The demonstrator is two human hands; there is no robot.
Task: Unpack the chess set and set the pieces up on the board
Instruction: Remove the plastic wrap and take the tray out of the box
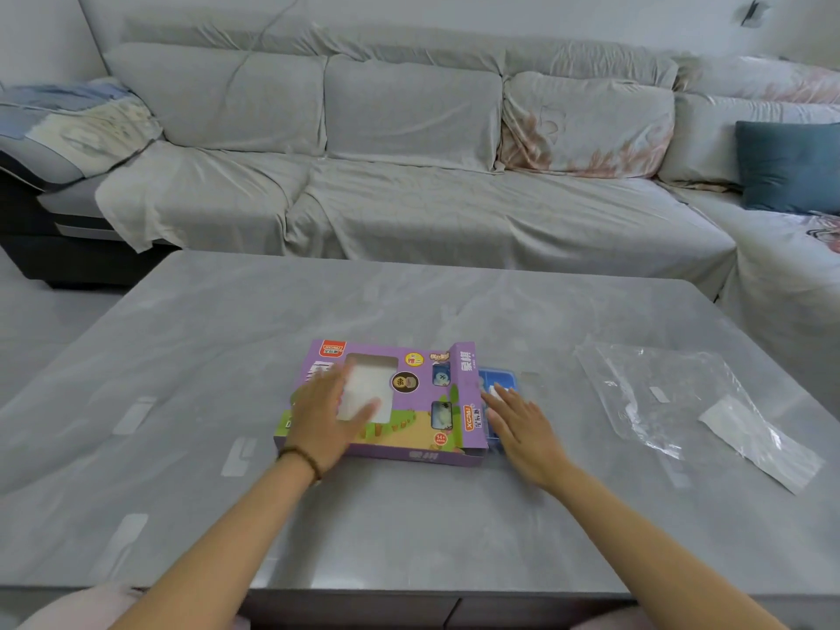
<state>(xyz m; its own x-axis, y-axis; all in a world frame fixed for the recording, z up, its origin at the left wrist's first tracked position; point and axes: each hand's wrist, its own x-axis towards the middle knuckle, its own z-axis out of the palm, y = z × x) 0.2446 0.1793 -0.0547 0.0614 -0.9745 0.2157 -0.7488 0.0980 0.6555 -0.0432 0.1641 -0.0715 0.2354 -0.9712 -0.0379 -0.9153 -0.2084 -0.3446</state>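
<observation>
grey tabletop [409, 529], sofa [409, 197] behind. left hand [325, 413] lies flat, fingers straight, on the purple box [418, 404] mid-tabletop; right hand [522, 429], fingers straight too, touches the blue tray [500, 379] sticking out of its right end. plastic bag [659, 402] lies further right.

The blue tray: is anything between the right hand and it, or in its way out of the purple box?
Nothing visible does. The right hand touches the blue tray at the open right end of the purple box; the clear plastic bag lies farther right, apart from it.
</observation>
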